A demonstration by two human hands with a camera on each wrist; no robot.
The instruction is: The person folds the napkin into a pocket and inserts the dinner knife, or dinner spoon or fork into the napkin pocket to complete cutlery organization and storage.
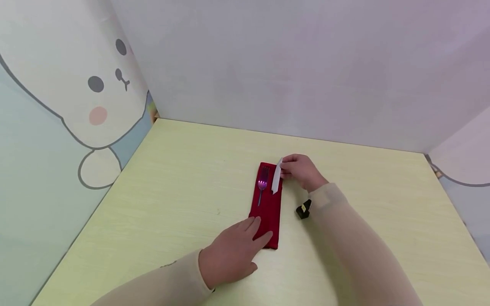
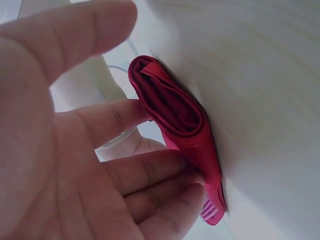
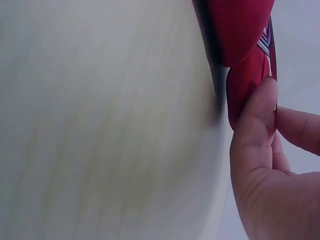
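Note:
A long, folded red napkin (image 1: 270,216) lies on the table, its rolled layers showing end-on in the left wrist view. Lengthwise on its far part lies a fork (image 1: 262,183), tines away from me. Beside the fork is what looks like a knife (image 1: 277,177), its blade bright white and pointed at the far end; its handle does not show. My right hand (image 1: 300,170) pinches the knife near that tip, at the napkin's far right edge. My left hand (image 1: 231,250) rests with extended fingers on the napkin's near end.
The pale yellow wooden table (image 1: 172,191) meets a whitish back wall (image 1: 287,76). On the left stands a panel with a cartoon animal (image 1: 88,102). A small black device (image 1: 303,209) with a yellow label is at the right sleeve.

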